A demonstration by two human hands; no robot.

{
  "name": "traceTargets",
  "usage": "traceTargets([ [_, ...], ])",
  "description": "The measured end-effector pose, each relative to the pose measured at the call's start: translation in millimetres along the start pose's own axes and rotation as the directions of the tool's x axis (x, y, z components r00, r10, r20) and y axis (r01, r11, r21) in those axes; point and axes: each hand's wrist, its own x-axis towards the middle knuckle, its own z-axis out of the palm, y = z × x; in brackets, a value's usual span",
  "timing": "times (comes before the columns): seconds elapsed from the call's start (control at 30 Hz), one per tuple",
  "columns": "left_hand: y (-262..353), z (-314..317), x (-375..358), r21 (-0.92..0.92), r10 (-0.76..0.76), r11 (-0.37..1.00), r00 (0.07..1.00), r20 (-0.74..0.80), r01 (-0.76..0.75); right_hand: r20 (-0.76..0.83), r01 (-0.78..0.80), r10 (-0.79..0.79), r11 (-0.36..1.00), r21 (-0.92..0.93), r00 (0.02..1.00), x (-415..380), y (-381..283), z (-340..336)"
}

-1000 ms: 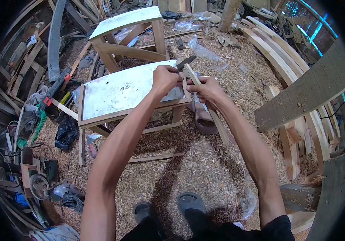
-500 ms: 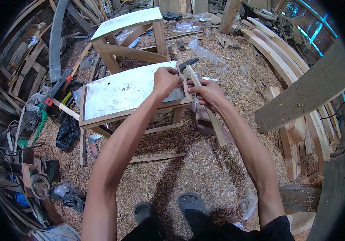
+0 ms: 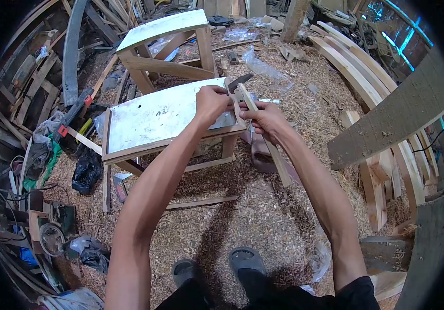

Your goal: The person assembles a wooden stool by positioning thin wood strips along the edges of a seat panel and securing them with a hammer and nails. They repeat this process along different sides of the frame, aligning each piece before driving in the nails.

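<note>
My right hand (image 3: 267, 121) is wrapped round the wooden handle of a hammer (image 3: 279, 164), whose dark head sits just above the right end of a small table (image 3: 152, 118). This table has a white top framed by wooden strips. My left hand (image 3: 212, 106) rests at the same end, over the end strip (image 3: 236, 111), with thumb and fingers pinched together. Whatever they pinch is too small or too hidden to name. Both hands are close together, the hammer head just beyond them.
A second white-topped wooden stand (image 3: 165, 28) is behind the table. Curved planks (image 3: 353, 64) and a wide board (image 3: 392, 121) lie to the right. On the left are a red-and-black clamp (image 3: 80, 108) and a black plastic bag (image 3: 86, 171). Wood shavings cover the floor.
The hammer head has tilted slightly and shifted a little within my right hand's grip. My left hand has moved very slightly to the left; the table stays put.
</note>
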Motion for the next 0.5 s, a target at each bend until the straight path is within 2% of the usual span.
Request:
traceTargets([
  [0.23,-16.8,4.4,11.4,-0.114,0.005,0.993,1.000,-0.018,-0.007,-0.001,0.004,-0.004,0.999,-0.034,1.000,5.7,4.3,-1.7],
  [0.5,-8.4,0.8,7.9,-0.067,-0.022,0.998,1.000,-0.005,0.022,-0.046,-0.005,0.002,0.997,-0.073,0.999,-1.0,-0.7,2.1],
])
